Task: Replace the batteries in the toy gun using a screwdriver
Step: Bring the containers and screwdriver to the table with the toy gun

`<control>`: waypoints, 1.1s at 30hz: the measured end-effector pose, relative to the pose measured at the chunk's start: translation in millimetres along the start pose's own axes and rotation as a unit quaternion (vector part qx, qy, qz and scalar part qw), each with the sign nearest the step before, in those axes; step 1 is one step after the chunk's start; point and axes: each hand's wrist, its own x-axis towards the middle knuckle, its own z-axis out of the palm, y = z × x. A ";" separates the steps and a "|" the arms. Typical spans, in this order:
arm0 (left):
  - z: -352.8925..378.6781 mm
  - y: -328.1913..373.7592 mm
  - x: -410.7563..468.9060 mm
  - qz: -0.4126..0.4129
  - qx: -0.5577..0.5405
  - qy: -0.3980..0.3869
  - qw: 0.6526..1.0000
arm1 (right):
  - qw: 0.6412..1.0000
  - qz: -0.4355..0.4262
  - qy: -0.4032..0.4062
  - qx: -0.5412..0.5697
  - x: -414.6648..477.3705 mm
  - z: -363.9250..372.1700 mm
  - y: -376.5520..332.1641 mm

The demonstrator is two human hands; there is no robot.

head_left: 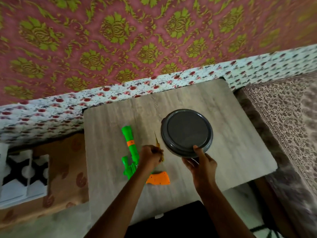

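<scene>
As right hand (199,162) grips it, container (187,133) looks round.

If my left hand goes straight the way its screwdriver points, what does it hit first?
Probably nothing close: the screwdriver in the left hand aims along bare table between toy gun and grey lidded container; depth unclear.
</scene>
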 end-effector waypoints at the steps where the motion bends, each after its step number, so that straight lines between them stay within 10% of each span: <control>1: 4.5 -2.0 1.7 -0.004 0.004 -0.002 1.000 | 1.000 -0.001 0.002 0.001 3.3 -5.1 -4.3; 33: 119.2 -45.1 61.5 -0.060 0.331 0.160 0.928 | 0.994 0.071 0.074 0.046 243.1 -133.0 -110.2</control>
